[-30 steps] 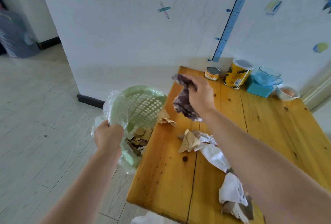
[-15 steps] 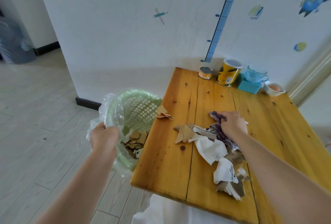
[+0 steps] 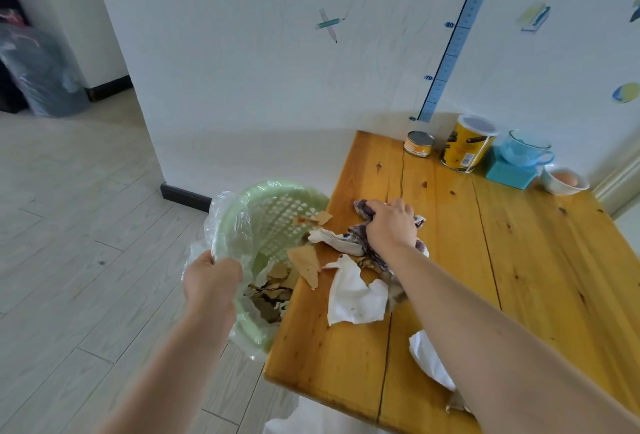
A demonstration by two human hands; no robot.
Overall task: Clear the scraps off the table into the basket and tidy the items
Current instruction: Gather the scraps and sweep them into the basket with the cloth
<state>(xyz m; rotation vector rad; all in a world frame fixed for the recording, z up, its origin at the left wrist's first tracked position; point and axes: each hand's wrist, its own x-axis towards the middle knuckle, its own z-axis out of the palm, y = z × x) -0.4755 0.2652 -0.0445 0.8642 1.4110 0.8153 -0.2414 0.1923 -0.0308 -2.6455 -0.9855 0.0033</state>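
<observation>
- The person's left hand (image 3: 212,283) is clenched on the near rim of a pale green basket (image 3: 277,215), gripping it through a clear plastic liner (image 3: 227,222).
- The basket is held off the floor against the left edge of the wooden table (image 3: 519,260), tilted so that its opening faces the table top. Brown scraps already lie inside it, just beyond the gripping fingers.
- More scraps (image 3: 308,262), brown card pieces and torn white paper, lie at the table's left edge. One brown piece hangs over the edge above the basket's mouth.
- A large torn white paper (image 3: 356,295) lies flat on the table, right of the brown pieces and below the right hand.
- The person's right hand (image 3: 391,225) is pressed palm down on a crumpled purple-and-white cloth (image 3: 363,210), fingers closed around it. The cloth bunches under and around the hand, its long side running from far-left to near-right.
- At the table's far edge, by the wall, stand a small tin (image 3: 419,144), a yellow can (image 3: 465,147), a blue cup (image 3: 524,151) on a teal box (image 3: 509,175), and a white bowl (image 3: 562,179) holding an egg.
</observation>
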